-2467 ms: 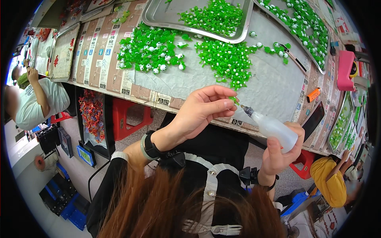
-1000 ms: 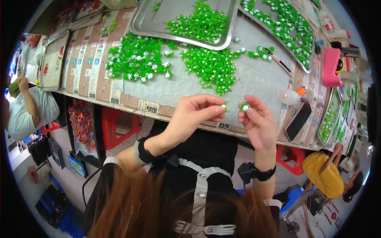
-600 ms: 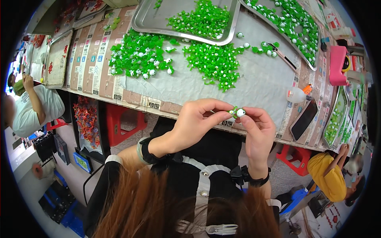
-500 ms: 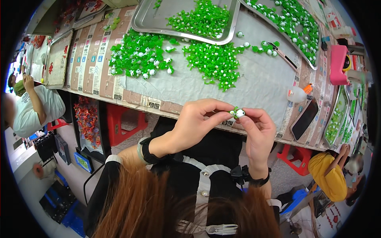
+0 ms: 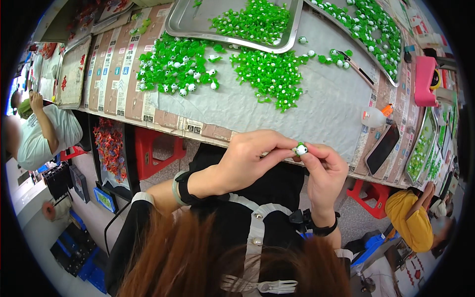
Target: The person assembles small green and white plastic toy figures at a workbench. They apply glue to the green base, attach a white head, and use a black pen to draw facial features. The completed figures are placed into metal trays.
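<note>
My left hand (image 5: pixel 250 158) and my right hand (image 5: pixel 324 171) meet in front of my chest, just below the table edge. Both pinch one small green and white piece (image 5: pixel 300 148) between fingertips. On the grey cloth (image 5: pixel 326 106) above lie two heaps of green pieces (image 5: pixel 269 74), the left heap (image 5: pixel 175 67) mixed with white beads. A clear squeeze bottle with an orange tip (image 5: pixel 374 118) lies on the cloth to the right.
Two metal trays (image 5: pixel 183 24) of green pieces sit at the back. A dark phone (image 5: pixel 382 147) and a pink object (image 5: pixel 425 81) lie at the right. Red stools (image 5: pixel 151 148) stand under the table. Other people sit at left (image 5: pixel 42 131) and lower right (image 5: pixel 413 218).
My right hand put the squeeze bottle down on the cloth. Both hands came together and now pinch one small piece.
</note>
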